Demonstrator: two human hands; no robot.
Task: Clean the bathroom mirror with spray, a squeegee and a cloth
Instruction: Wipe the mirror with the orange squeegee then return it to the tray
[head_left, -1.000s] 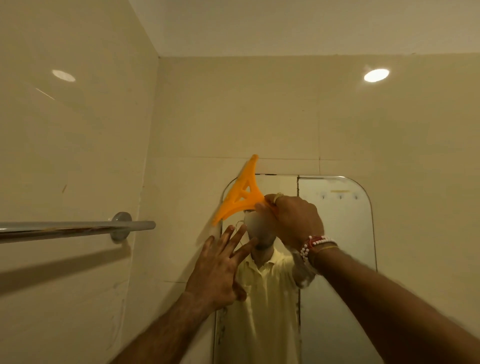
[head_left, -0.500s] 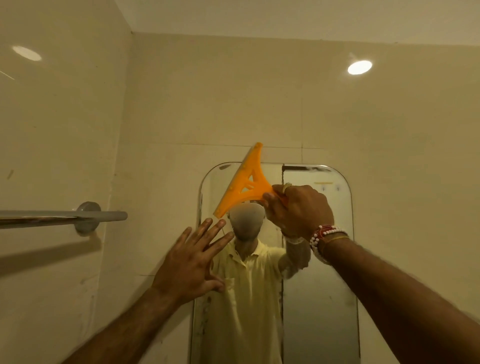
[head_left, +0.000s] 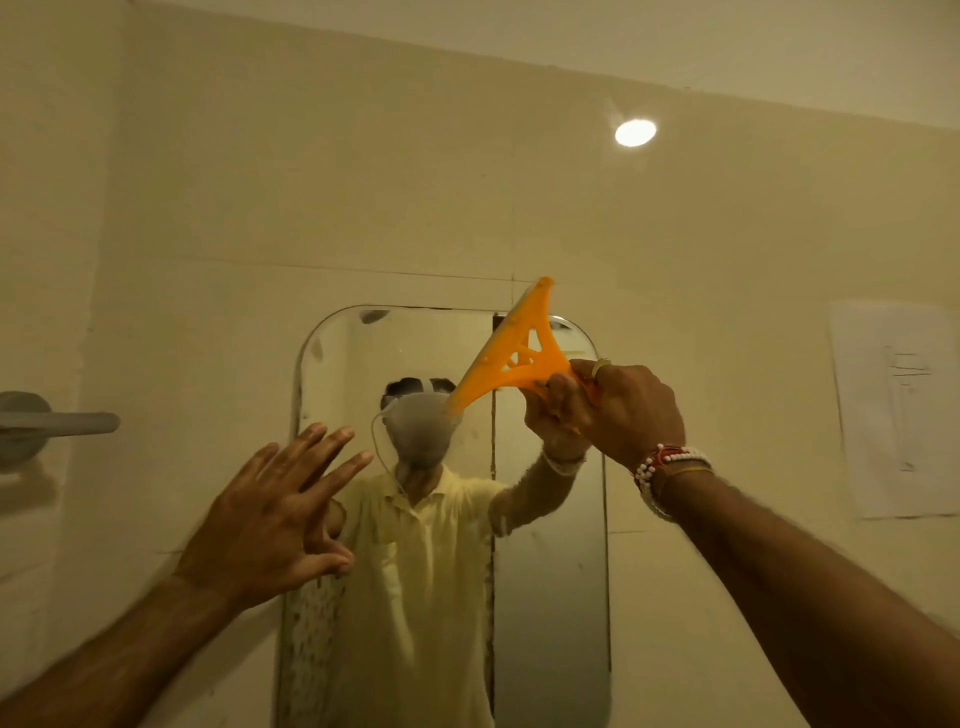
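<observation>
A tall mirror (head_left: 550, 597) with rounded top corners hangs on the beige tiled wall ahead. My right hand (head_left: 626, 408) grips the handle of an orange plastic squeegee (head_left: 511, 348), whose blade slants across the mirror's upper right part. My left hand (head_left: 275, 512) is held up with fingers spread at the mirror's left edge, holding nothing. The mirror reflects a person in a pale yellow shirt with an arm raised. No spray bottle or cloth is in view.
A chrome towel rail (head_left: 57, 423) juts from the left wall at hand height. A sheet of paper (head_left: 898, 410) is stuck to the wall right of the mirror. A ceiling light's reflection (head_left: 635, 132) shines on the tiles above.
My right hand has carried the squeegee from the mirror's top left corner across to its upper right. My left hand stays spread at the left edge.
</observation>
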